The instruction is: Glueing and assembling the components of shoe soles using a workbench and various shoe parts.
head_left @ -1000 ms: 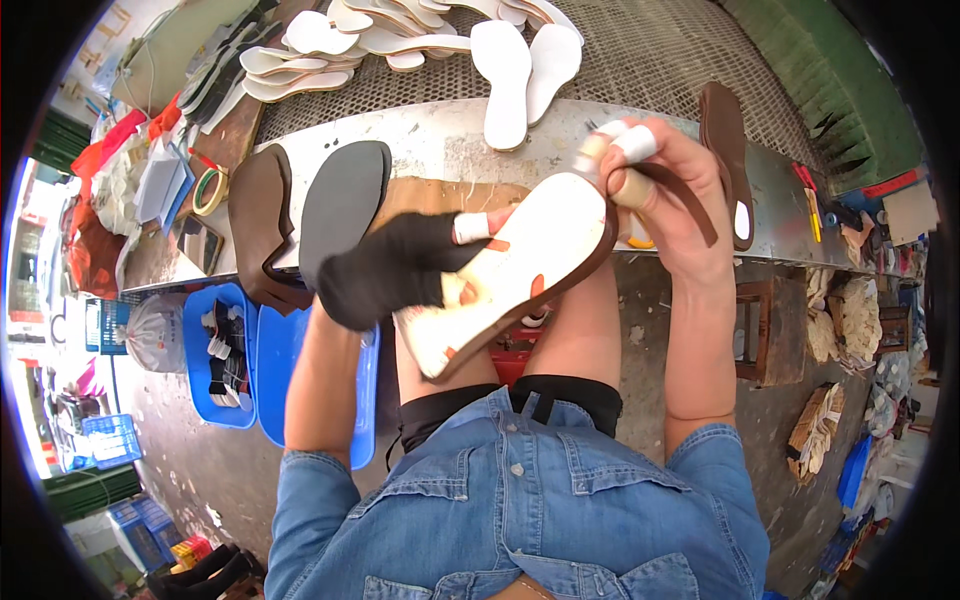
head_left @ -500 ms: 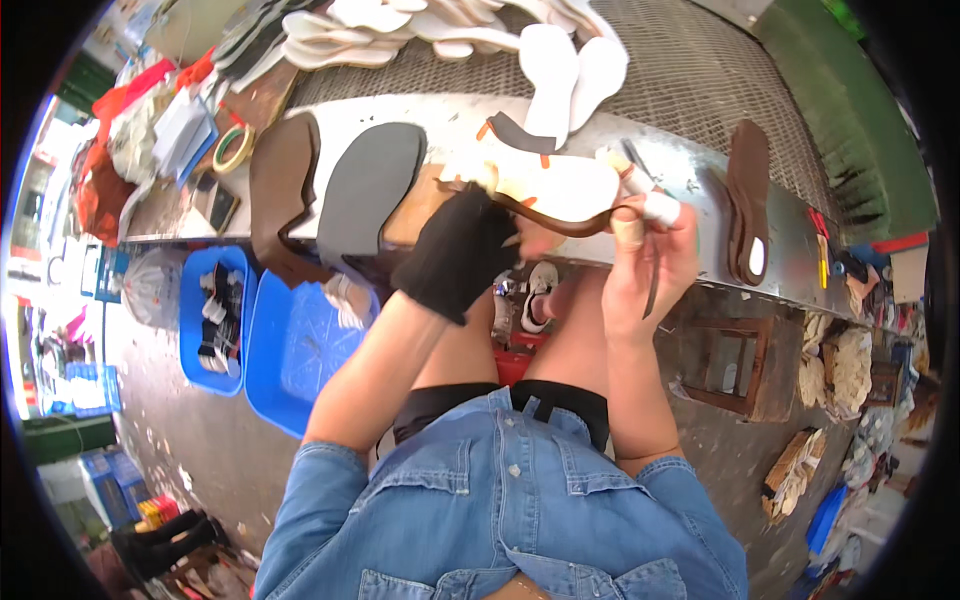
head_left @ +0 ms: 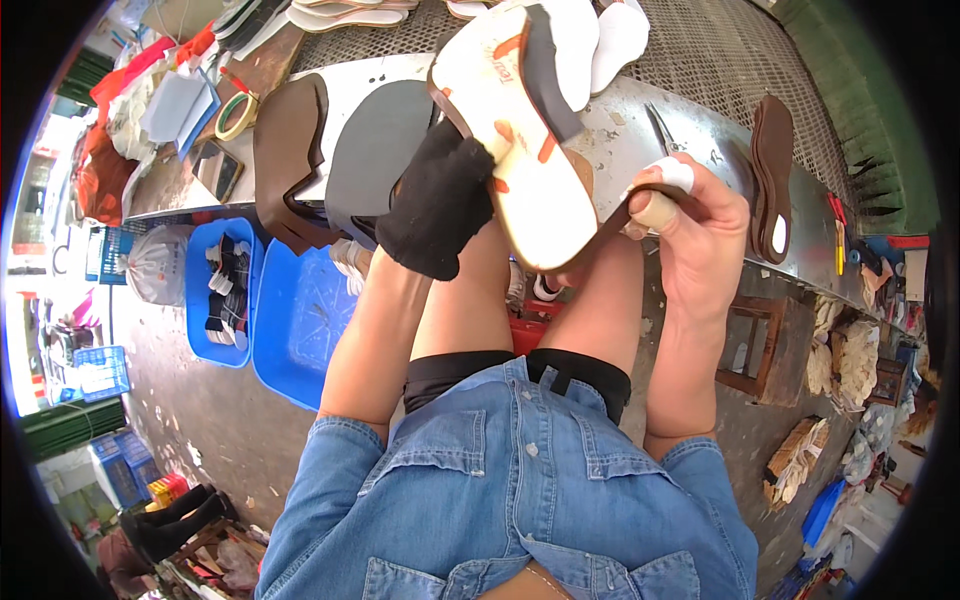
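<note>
A pale shoe insole (head_left: 548, 205) with orange-red marks is held up over the near edge of the bench. My left hand (head_left: 437, 205), in a black fingerless glove, grips its left edge. A dark grey piece (head_left: 545, 85) lies along the insole's upper right side. From the insole's lower right edge a brown strip (head_left: 607, 232) stretches to my right hand (head_left: 700, 225), which pinches its free end. White and tan tape wraps some fingers of my right hand. The fingertips of my left hand are partly hidden by glove and insole.
On the bench lie brown sole pieces (head_left: 285, 150), grey sole pieces (head_left: 378, 140), a tape roll (head_left: 236, 116), a slim metal tool (head_left: 658, 128) and stacked brown soles (head_left: 770, 180). White insoles (head_left: 620, 45) sit behind. Blue bins (head_left: 300, 340) stand below left, a wooden stool (head_left: 765, 345) below right.
The insole has been lifted and turned so its lower end points toward me. My right hand has moved right and pulls the brown strip away from the edge.
</note>
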Demonstrator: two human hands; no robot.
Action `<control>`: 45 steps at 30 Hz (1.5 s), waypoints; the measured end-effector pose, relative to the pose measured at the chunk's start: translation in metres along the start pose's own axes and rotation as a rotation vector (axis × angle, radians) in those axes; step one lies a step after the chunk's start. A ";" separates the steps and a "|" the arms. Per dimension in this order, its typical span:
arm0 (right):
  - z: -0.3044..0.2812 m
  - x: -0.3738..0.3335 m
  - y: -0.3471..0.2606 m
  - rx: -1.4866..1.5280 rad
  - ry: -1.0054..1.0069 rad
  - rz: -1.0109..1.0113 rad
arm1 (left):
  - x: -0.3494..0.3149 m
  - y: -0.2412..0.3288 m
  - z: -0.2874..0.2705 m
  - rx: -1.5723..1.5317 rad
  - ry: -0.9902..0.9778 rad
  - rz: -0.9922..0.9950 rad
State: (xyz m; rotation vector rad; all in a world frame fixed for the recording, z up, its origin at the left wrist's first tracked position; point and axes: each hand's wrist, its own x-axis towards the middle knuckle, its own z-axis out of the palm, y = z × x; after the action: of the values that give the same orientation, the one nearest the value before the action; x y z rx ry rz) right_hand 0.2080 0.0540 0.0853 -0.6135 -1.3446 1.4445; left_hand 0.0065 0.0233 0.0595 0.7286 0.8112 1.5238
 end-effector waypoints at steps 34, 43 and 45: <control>0.012 0.025 0.029 0.088 0.019 0.054 | -0.019 -0.014 0.017 0.464 -0.144 0.199; 0.037 0.010 0.018 -0.884 0.023 -0.570 | -0.010 -0.026 0.025 0.079 0.072 0.155; 0.040 0.010 0.017 -0.893 -0.030 -0.571 | -0.012 -0.026 0.023 0.159 0.059 0.159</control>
State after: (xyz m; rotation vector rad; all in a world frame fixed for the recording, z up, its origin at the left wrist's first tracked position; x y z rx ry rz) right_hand 0.1642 0.0489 0.0818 -0.6736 -1.9797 0.3508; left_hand 0.0413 0.0152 0.0513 0.8862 0.9451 1.6421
